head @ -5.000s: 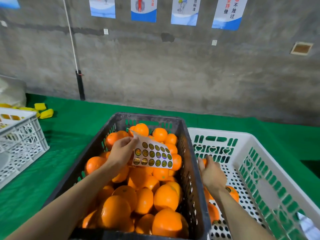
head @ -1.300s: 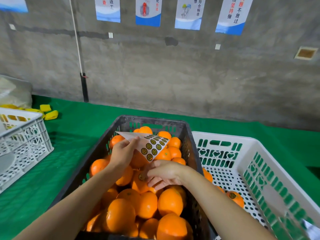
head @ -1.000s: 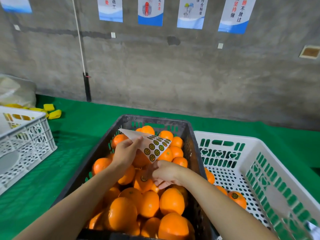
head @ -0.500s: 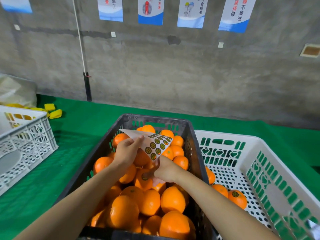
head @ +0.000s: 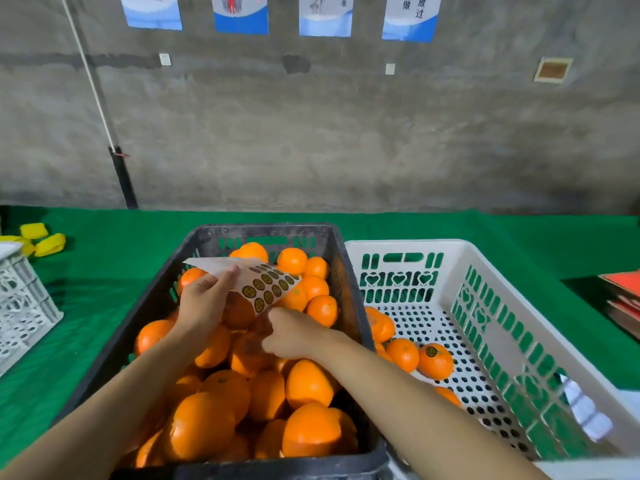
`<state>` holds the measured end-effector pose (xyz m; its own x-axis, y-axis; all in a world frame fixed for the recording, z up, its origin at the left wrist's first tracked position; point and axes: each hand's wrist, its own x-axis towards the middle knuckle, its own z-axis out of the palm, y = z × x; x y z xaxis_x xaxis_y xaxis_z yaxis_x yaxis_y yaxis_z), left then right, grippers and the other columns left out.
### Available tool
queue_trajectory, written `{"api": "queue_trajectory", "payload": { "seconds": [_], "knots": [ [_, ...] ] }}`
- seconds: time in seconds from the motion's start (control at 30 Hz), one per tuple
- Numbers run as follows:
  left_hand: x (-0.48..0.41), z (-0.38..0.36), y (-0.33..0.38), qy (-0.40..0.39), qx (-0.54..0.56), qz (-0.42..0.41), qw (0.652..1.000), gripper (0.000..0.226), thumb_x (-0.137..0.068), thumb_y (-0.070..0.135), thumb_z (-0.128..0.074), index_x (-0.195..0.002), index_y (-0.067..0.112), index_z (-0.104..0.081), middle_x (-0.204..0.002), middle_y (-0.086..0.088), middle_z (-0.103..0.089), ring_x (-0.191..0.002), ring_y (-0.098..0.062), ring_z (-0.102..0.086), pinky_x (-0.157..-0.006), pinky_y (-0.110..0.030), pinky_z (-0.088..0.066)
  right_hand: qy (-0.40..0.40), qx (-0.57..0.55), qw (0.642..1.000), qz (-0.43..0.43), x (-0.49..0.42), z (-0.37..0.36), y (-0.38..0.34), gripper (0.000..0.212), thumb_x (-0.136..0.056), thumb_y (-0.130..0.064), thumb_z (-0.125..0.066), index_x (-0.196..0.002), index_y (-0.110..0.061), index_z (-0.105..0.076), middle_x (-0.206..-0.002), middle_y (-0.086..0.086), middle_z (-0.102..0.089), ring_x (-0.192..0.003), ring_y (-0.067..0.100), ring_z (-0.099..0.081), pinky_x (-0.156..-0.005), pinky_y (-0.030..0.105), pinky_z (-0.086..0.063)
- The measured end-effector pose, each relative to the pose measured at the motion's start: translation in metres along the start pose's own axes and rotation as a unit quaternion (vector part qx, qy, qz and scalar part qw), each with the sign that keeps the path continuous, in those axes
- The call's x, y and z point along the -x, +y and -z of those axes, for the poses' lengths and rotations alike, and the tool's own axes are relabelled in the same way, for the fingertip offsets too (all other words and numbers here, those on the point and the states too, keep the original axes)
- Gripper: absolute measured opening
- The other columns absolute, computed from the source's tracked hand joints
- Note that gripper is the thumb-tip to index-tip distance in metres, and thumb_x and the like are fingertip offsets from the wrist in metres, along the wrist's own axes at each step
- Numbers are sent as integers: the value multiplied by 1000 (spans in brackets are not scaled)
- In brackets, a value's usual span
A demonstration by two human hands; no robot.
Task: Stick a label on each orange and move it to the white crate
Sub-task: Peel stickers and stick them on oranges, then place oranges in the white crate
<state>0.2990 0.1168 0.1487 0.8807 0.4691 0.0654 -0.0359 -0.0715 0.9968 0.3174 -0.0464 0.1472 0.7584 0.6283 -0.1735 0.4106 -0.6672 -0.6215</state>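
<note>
Far left of the black crate [head: 263, 232] I see a white basket [head: 24, 303] on the green cloth [head: 104, 271], with yellow bits [head: 43, 241] behind it. The black crate sits mid-feed, heaped with oranges [head: 308, 384].

Over its left half the left hand [head: 204, 303] pinches the sheet [head: 268, 284], thumb on the upper face. The sheet is tilted above the pile, and its rows of round dark labels face up.

Just right of that, also over the black crate, the right hand [head: 294, 336] has its fingers curled, with the fingertips at the sheet's lower corner. From my feed I can't make out whether it grips a label or nothing at all.

Just beside the black crate's right wall stands the white crate [head: 405, 244]. A few oranges lie on its floor, on the side nearest the black crate. Among them a labelled orange [head: 434, 361] shows a dark sticker on top.

Well right of the black crate, at the edge of my feed, I see a red stack [head: 625, 299].
</note>
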Motion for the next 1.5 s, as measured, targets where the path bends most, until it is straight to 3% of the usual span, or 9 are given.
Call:
{"api": "queue_trajectory", "payload": {
  "seconds": [0.2,0.43,0.67,0.77,0.9,1.03,1.27,1.4,1.5],
  "knots": [
    [8,-7,0,-21,-34,-24,999,30,-93,44,-62,-89,16,-70,-82,0,-74,-70,-12,-74,-52,-23,-58,16,35,999,-35,-2,3,4,27,-90,-6,-52,-70,-16,-38,-68,6,-43,-57,19,-42,-47,28,-29],
    [10,-6,-1,-12,-25,-46,999,23,-92,43,-62,-89,22,-69,-88,1,-73,-74,-11,-74,-55,-25,-58,22,50,999,-6,3,-5,1,16,-90,-23,-59,-83,-17,-47,-72,0,-47,-63,17,-48,-51,26,-36],
    [9,-6,-1,-7,-36,-49,998,26,-93,41,-63,-87,17,-70,-84,1,-74,-73,-17,-74,-50,-21,-56,-38,0,996,-85,-4,3,-6,23,-95,-11,-52,-115,-1,-56,-98,18,-58,-91,33,-56,-85,39,-52],
    [9,-5,0,-3,-34,-43,999,27,-93,41,-63,-87,16,-69,-85,0,-73,-72,-16,-73,-50,-21,-56,-63,-6,995,-75,-2,6,-5,36,-97,-24,-51,-127,-5,-52,-120,18,-57,-94,29,-52,-81,35,-46],
    [8,-6,0,2,-23,-30,999,27,-94,41,-63,-87,16,-68,-89,-2,-73,-74,-15,-74,-53,-24,-58,-50,11,998,-44,2,1,-4,25,-100,-33,-44,-98,-11,-55,-80,2,-51,-70,16,-45,-57,26,-32],
    [8,-5,1,2,-15,-29,999,28,-94,41,-63,-88,15,-69,-88,-1,-74,-74,-15,-74,-55,-25,-59,-49,30,998,-37,1,3,-1,28,-98,-11,-41,-70,-14,-44,-70,7,-46,-62,18,-42,-52,29,-29],
    [8,-6,2,-1,-14,-35,999,28,-94,38,-63,-83,13,-71,-73,6,-75,-66,-10,-73,-47,-19,-54,-32,24,999,3,0,-3,0,28,-100,-38,-48,-77,-22,-49,-72,2,-52,-64,15,-47,-55,29,-37],
    [9,-6,2,-18,-13,-34,999,29,-94,38,-63,-86,12,-72,-76,8,-76,-69,-13,-74,-50,-22,-56,-48,7,999,-13,-2,-2,2,29,-100,-28,-51,-73,-20,-45,-68,1,-47,-61,16,-42,-52,27,-31],
    [9,-6,2,-23,-16,-30,999,28,-94,38,-63,-86,12,-71,-75,10,-75,-69,-12,-74,-51,-21,-56,-57,-8,998,-6,1,-2,0,28,-95,-50,-52,-95,-22,-51,-92,-1,-57,-72,12,-48,-61,26,-38]
  ]
}}
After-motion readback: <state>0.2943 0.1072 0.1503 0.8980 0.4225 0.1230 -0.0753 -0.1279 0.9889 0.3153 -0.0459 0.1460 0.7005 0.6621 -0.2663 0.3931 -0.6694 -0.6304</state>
